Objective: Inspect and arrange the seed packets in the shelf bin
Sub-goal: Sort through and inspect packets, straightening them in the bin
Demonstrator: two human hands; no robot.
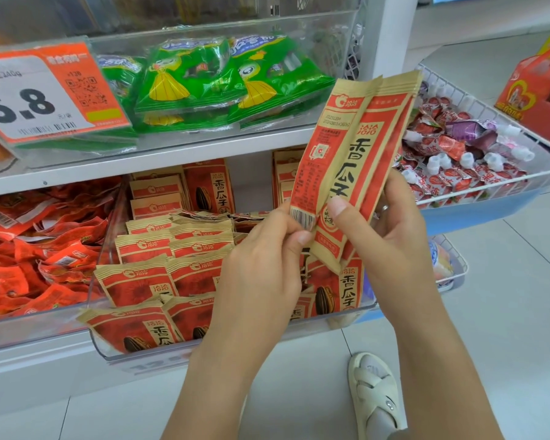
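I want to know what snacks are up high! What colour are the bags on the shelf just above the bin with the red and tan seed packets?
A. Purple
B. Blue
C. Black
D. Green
D. The bags on the upper shelf, above the clear bin of seed packets, are bright green with a yellow cartoon figure on them.
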